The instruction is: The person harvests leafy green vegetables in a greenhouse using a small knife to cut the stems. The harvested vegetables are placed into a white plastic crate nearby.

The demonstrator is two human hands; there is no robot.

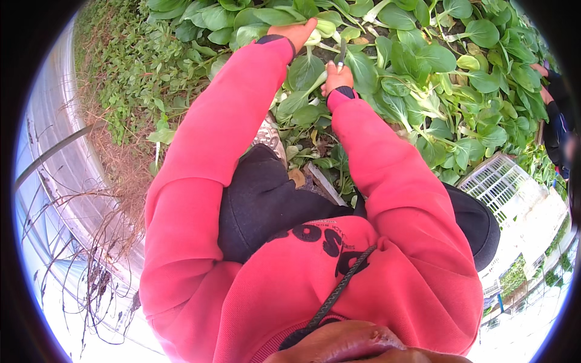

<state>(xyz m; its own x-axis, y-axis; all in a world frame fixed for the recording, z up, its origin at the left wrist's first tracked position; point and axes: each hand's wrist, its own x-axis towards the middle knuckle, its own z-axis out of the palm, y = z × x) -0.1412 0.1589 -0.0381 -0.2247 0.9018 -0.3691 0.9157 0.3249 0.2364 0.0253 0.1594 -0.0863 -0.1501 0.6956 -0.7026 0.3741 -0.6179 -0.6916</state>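
Observation:
At the top of the view my left hand (296,34) grips a head of bok choy (326,28); its pale stem base shows beyond my thumb, and its leaves spread to the left. Lower and to the right, my right hand (337,78) is closed round a small knife (342,53), the blade pointing away from me. The blade is apart from the held head. Loose bok choy leaves (308,72) lie between and below my hands. My fingers on the left are partly hidden by the leaves.
Cut bok choy (422,90) covers the ground to the right. A white plastic crate (492,181) stands at my right knee. Another person's hand (546,95) shows at the right edge. Low weeds (131,77), dry stems and plastic sheeting (56,90) lie left.

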